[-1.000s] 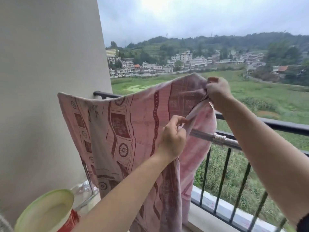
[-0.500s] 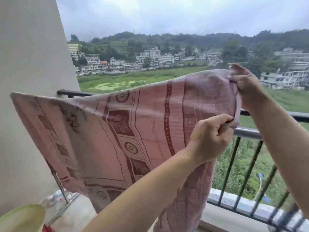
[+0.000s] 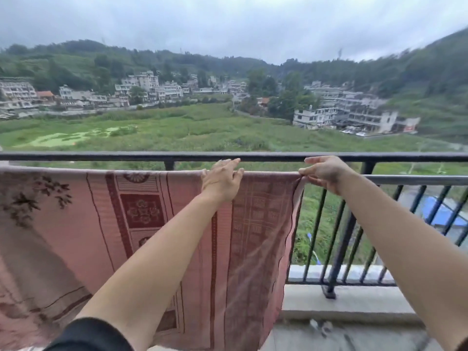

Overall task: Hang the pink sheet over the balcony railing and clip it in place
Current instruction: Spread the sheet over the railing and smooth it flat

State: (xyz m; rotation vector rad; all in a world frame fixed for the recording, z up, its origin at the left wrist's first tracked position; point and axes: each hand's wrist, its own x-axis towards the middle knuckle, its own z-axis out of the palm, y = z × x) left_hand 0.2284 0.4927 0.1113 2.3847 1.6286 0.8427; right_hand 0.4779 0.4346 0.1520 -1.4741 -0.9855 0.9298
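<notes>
Got pink sheet (image 3: 152,224) draped over railing (image 3: 417,180), no longer aloft.
Resting flat left hand (image 3: 221,179) on fold atop railing, pinching sheet edge with right hand (image 3: 324,173); clipping pending.

The person's left arm wears a plain black fabric sleeve (image 3: 88,335), whose soft, rounded edge ends near the elbow. The cloth looks smooth and matte. From there the left forearm (image 3: 162,254) is bare down to the bare left hand (image 3: 221,179). The right forearm (image 3: 395,236) shows bare all along its visible length, to the bare right hand (image 3: 325,173).
</notes>
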